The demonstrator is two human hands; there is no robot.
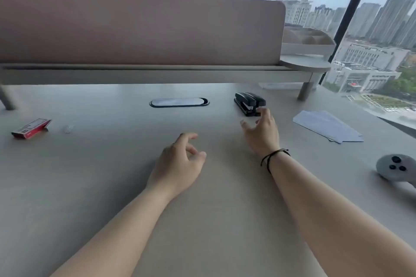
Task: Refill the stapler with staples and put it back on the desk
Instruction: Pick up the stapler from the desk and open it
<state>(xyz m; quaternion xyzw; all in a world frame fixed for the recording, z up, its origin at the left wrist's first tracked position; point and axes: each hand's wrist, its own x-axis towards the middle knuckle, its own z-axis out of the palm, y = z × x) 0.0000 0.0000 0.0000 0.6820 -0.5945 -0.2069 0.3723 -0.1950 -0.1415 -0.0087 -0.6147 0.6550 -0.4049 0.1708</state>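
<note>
Counter (90, 186): big, gray and flat. It holds all the things, and both arms lie out over it.
Screen (139, 27): a wide brown-pink board. It stands along the far edge of the counter on a low gray shelf.
Window: glass past the far edge and the right edge, with tall buildings and gray sky outside.
Papers (327, 126): a few pale blue sheets in a flat pile near the right edge.
Controller (397, 170): gray and round with dark buttons. It sits at the right edge, nearer to the person than the papers.
Cable slot (179, 102): a long dark oval set into the counter, near the middle of the far edge.
Stapler (248, 103): black and closed. It rests on the counter toward the far edge, to the right of the cable slot.
Box (30, 128): small, red and white, with one flap open. It lies close to the left edge.
Staples (68, 128): a small pale strip just to the right of the box. It is blurry.
Left hand (180, 162): in the middle of the counter, well apart from the stapler. The fingers are curled loosely and it holds nothing.
Right hand (262, 131): fingers spread wide, holding nothing. The fingertips are right at the near end of the stapler. I cannot tell if they touch it.
Band (273, 156): thin black string around the right wrist.
</note>
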